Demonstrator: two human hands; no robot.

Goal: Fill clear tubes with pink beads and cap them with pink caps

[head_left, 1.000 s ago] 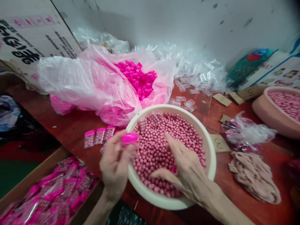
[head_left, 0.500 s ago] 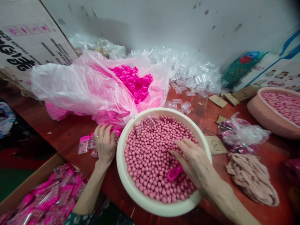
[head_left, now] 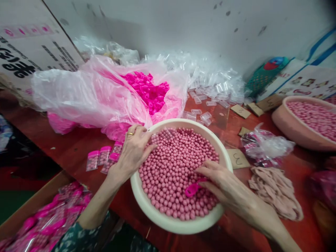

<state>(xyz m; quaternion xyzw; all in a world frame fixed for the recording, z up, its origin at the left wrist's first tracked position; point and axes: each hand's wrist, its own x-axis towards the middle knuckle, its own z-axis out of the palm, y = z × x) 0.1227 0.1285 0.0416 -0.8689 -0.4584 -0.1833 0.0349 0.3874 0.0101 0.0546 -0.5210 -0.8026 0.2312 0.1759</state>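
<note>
Pink cap [head_left: 192, 189] under rt hand [head_left: 225, 185]

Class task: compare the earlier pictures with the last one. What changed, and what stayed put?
The left hand set its pink-capped packet down with the row and moved to the white plastic basin's rim. The right hand drew back to a pink scoop. Basin and pink bag stayed.

Crowded behind the basin [head_left: 223, 154] by the bag of pink caps [head_left: 105, 94] and clear vials [head_left: 210, 84]. Bare counter [head_left: 70, 147] open left of the filled packets [head_left: 103, 157]; right side blocked by the plastic bag [head_left: 265, 147] and rag pile [head_left: 275, 190].
</note>
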